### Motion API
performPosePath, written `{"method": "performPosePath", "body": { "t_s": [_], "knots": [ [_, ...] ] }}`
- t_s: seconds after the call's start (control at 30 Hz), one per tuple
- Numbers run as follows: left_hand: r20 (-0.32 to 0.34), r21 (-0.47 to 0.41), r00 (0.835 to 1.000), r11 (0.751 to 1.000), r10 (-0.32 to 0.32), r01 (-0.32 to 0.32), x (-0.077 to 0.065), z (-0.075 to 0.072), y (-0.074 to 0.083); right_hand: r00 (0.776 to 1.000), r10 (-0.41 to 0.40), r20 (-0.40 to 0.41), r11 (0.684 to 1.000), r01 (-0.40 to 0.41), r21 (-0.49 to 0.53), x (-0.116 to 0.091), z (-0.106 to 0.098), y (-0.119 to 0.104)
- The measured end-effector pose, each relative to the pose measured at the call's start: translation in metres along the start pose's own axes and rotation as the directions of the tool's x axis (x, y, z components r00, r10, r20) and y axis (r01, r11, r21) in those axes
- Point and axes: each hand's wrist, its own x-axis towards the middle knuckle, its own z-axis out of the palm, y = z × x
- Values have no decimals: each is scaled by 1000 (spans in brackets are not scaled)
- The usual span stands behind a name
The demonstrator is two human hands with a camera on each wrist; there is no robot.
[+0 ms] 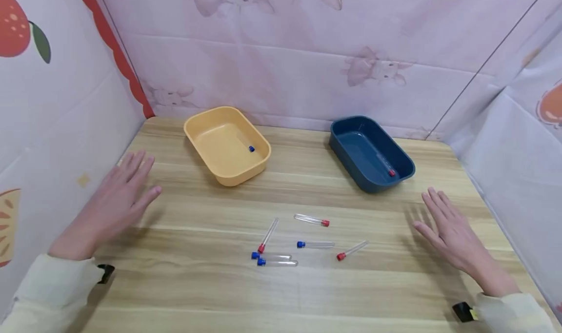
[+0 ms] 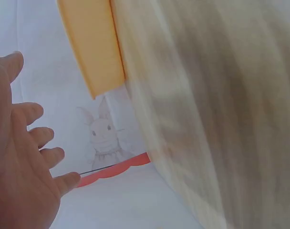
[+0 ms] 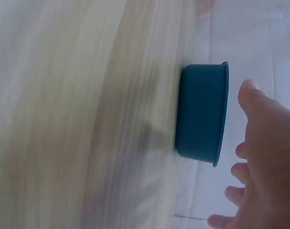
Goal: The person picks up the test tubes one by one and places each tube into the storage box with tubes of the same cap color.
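Note:
My left hand (image 1: 116, 196) hovers over the table's left side, fingers straight and holding nothing. On the far right my right hand (image 1: 454, 233) is likewise spread above the wood, its shadow beside it. Between them lie several clear test tubes: three with red caps, among them one tube (image 1: 311, 219) at the back and one (image 1: 352, 250) at the right, and three with blue caps, one tube (image 1: 316, 244) apart and two side by side. A blue-capped tube (image 1: 251, 148) is inside the yellow bin (image 1: 228, 176), and a red-capped tube (image 1: 391, 172) inside the dark blue bin (image 1: 373, 185).
Both bins stand toward the back of the wooden table (image 1: 197, 289), yellow left and dark blue right. Behind them hangs a pink cloth wall (image 1: 281, 79) printed with rabbits. White printed sheets (image 1: 66, 118) close off the left and right sides.

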Motion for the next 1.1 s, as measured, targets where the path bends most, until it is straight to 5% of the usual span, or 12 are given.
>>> {"method": "performPosePath", "body": {
  "t_s": [0.5, 0.7, 1.1],
  "knots": [
    [-108, -124, 994, 992, -26, 12, 21, -10, -1, 999, -7, -41, 990, 12, 138, 13, 2, -32],
    [-120, -177, 992, 984, -51, 29, 38, -6, -2, 991, -71, -110, 987, 86, 133, 22, 5, -53],
    [-92, -360, 985, 927, -149, 107, 72, 4, -11, 977, -188, -99, 966, 203, 161, 41, 18, -90]
  ]
}}
